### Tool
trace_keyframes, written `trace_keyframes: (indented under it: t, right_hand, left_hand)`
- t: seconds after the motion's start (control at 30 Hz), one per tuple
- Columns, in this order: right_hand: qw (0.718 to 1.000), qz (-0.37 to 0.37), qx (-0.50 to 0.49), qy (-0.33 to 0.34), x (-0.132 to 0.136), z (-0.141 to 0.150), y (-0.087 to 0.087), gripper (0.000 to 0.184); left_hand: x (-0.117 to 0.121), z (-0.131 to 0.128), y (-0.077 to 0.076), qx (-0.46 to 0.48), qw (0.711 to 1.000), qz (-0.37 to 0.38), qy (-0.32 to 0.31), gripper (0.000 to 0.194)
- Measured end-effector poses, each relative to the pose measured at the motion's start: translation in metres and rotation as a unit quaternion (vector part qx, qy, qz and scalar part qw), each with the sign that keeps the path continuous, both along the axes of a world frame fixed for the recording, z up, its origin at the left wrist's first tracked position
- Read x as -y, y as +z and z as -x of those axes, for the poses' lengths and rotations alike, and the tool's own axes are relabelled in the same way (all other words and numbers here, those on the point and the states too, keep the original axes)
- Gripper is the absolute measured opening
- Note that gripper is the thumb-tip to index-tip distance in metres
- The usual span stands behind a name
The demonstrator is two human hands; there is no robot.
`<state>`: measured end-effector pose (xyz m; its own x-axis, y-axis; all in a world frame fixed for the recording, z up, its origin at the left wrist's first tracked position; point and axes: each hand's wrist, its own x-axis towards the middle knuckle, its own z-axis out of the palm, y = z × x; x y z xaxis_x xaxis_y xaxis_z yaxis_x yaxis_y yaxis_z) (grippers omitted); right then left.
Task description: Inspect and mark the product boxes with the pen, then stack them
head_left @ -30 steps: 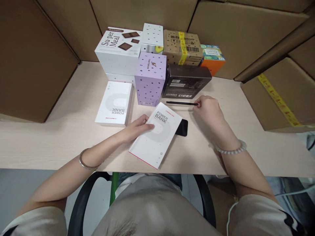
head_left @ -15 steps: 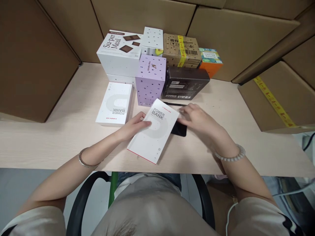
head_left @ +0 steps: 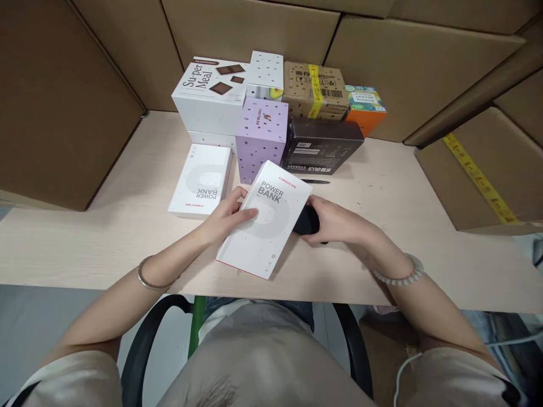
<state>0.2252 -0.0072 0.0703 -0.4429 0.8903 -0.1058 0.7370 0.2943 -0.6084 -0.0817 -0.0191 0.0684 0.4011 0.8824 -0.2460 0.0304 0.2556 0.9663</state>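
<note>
My left hand (head_left: 232, 213) grips a white power bank box (head_left: 271, 226) by its left edge, thumb on the printed face. The box is tilted above the desk, with grey "POWER BANK" lettering on top. Beside its right edge, my right hand (head_left: 328, 221) is closed around a flat black phone-shaped slab (head_left: 307, 220). The box hides part of that slab. A second white power bank box (head_left: 201, 178) lies flat on the desk to the left, its lettering upside down to me.
At the back stand a white "Super Meal" box (head_left: 214, 107), a purple box (head_left: 262, 138), a dark box (head_left: 324, 147), a brown taped carton (head_left: 314, 90) and an orange box (head_left: 365, 113). A black pen (head_left: 316, 181) lies before the dark box. Large cartons (head_left: 479, 175) flank the desk.
My right hand has moved down and closed around the black slab. The pen, mostly covered before, shows more now. My left hand keeps the box nearly in place, tilted slightly differently.
</note>
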Motion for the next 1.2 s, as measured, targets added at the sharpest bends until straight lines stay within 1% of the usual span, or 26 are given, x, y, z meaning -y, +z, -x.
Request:
trace_keyframes:
  t: [0.07,0.1,0.2,0.3,0.37,0.43,0.47,0.53,0.63,0.77,0.9,1.0,1.2]
  right_hand:
    - [0.998,0.029,0.059,-0.013,0.003,-0.004,0.003,0.076]
    - [0.995,0.028,0.086,-0.031,0.004,-0.007,0.005,0.077]
    - [0.987,-0.017,0.12,-0.108,0.005,-0.016,0.007,0.081]
    - [0.978,-0.066,0.102,-0.172,0.006,-0.026,0.009,0.088]
    - [0.97,-0.107,0.065,-0.209,0.008,-0.033,0.01,0.09]
    - [0.961,-0.155,0.011,-0.229,0.011,-0.036,0.009,0.089]
    - [0.958,-0.178,-0.024,-0.225,0.013,-0.036,0.009,0.088]
    - [0.952,-0.218,-0.097,-0.19,0.02,-0.032,0.009,0.086]
    - [0.949,-0.235,-0.159,-0.136,0.034,-0.018,0.01,0.084]
    - [0.952,-0.226,-0.178,-0.107,0.055,0.002,0.015,0.09]
    - [0.949,-0.224,-0.2,-0.091,0.068,0.01,0.019,0.088]
    - [0.946,-0.233,-0.199,-0.103,0.07,0.011,0.019,0.09]
    - [0.947,-0.227,-0.203,-0.099,0.068,0.012,0.017,0.096]
  left_hand:
    - [0.0,0.001,0.002,-0.004,1.0,-0.011,0.006,0.052]
    - [0.0,0.001,0.002,-0.006,1.0,-0.015,0.01,0.051]
    - [0.0,0.0,0.003,-0.01,0.999,-0.02,0.024,0.05]
    - [0.0,-0.001,0.003,-0.011,0.999,-0.015,0.036,0.049]
    - [0.001,-0.002,0.001,-0.01,0.999,-0.01,0.045,0.048]
    - [0.002,-0.002,0.0,-0.008,0.998,-0.005,0.056,0.049]
    - [0.003,-0.003,-0.001,-0.007,0.998,-0.002,0.061,0.049]
    - [0.004,-0.003,-0.003,-0.005,0.998,0.001,0.069,0.048]
    - [0.004,-0.003,-0.003,-0.004,0.997,0.0,0.075,0.049]
    - [0.004,-0.006,-0.002,-0.015,0.997,-0.002,0.073,0.051]
    - [0.004,-0.009,-0.004,-0.01,0.998,-0.004,0.068,0.054]
    - [0.004,-0.011,-0.006,-0.008,0.998,-0.01,0.063,0.054]
    - [0.003,-0.011,-0.006,-0.017,0.998,-0.004,0.055,0.05]
